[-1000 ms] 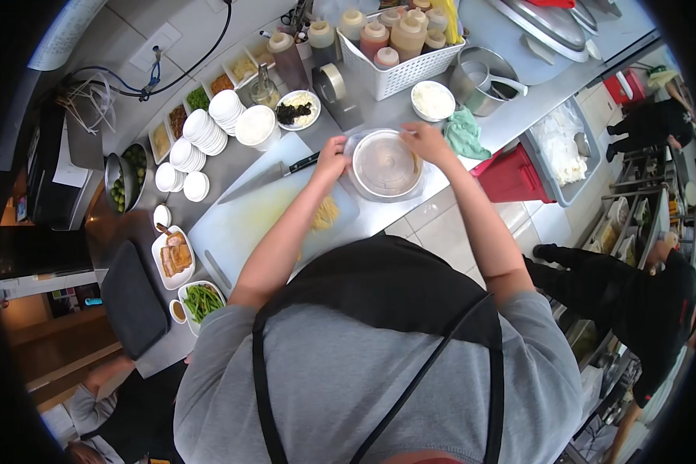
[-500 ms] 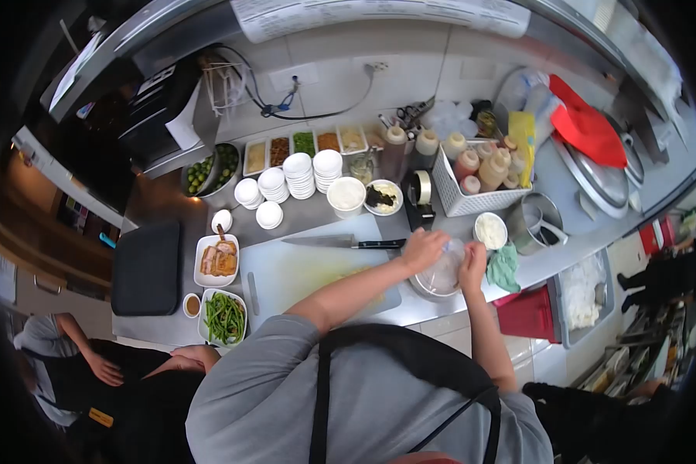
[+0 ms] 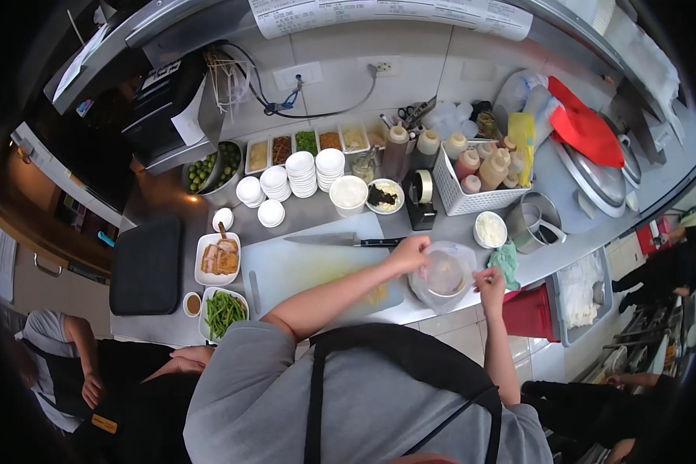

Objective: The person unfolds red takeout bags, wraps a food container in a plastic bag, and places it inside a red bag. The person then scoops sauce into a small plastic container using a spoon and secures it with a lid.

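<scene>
A clear plastic bag (image 3: 450, 255) lies spread over a round container at the counter's front edge; the container's contents are hard to make out through it. My left hand (image 3: 410, 255) pinches the bag's left side. On the right side, my right hand (image 3: 489, 286) has its fingertips pinched together at the bag's edge. A white bowl of white shreds (image 3: 490, 230) and a crumpled green cloth (image 3: 504, 265) lie just beyond my right hand. Near my left hand is a black-handled knife (image 3: 340, 240) on the white cutting board (image 3: 286, 267).
Dishes of meat (image 3: 219, 259) and green beans (image 3: 223, 315) stand at left, by a black tray (image 3: 145, 267). Behind are stacked white cups (image 3: 301, 174), a tape dispenser (image 3: 421, 201) and a basket of bottles (image 3: 483, 203). A co-worker (image 3: 77, 356) stands at left.
My hands have moved apart, the right one outward to the right, and the plastic bag is spread wider over the container.
</scene>
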Motion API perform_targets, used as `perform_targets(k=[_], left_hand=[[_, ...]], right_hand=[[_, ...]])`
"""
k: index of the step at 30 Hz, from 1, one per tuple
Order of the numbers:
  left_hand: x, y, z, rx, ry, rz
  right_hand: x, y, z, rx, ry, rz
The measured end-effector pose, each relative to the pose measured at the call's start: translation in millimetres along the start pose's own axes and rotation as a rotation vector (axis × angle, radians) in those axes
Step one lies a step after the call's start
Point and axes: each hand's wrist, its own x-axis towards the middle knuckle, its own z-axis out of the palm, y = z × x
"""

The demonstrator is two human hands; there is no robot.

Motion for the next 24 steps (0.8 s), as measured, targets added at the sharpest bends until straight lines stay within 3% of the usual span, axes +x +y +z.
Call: perform_targets(k=[4, 6, 8, 9, 10, 11, 12, 14, 18, 20, 22, 24], left_hand=[[-1.9, 16.5, -6.8, 0.168, -0.051, 0.04], [0.4, 7.5, -7.0, 0.248, -0.008, 0.073], [0.1, 2.3, -2.5, 0.227, -0.026, 0.073], [-2.3, -0.8, 0.0, 0.275, -0.008, 0.081], [-4.8, -3.5, 0.1, 0.326, 0.017, 0.091], [-5.0, -17.3, -3.5, 0.557, 0.116, 0.272], [-9.4, -25.1, -7.6, 0.561, 0.115, 0.269], [-19.1, -37.8, -16.5, 0.65, 0.085, 0.045], [-28.5, -28.7, -13.7, 0.465, -0.04, 0.032], [-24.2, 4.0, -18.3, 0.394, -0.024, 0.03], [-23.8, 41.9, -20.6, 0.324, -0.014, 0.03], [-31.1, 75.8, -23.9, 0.336, 0.087, 0.06]], right_hand=[[18.2, -22.7, -19.5, -0.183, 0.08, -0.026], [16.4, -17.5, -12.8, -0.313, -0.11, -0.314], [-0.5, -30.2, 7.6, -0.275, -0.28, 0.001], [-0.5, -13.2, 8.9, -0.282, -0.271, 0.011], [3.7, 15.4, 17.6, -0.332, -0.127, -0.139], [3.9, 32.0, 23.1, -0.375, 0.015, -0.292], [-2.6, 36.0, 20.2, -0.371, 0.016, -0.289], [-21.3, 36.4, 12.8, -0.021, 0.093, 0.118], [-42.6, 5.4, -0.9, -0.07, -0.048, 0.202], [-26.0, -36.3, -15.9, -0.403, 0.072, -0.139], [-17.4, -93.1, -27.9, -0.485, 0.151, -0.303], [-10.4, -123.9, -38.9, -0.531, 0.138, -0.27]])
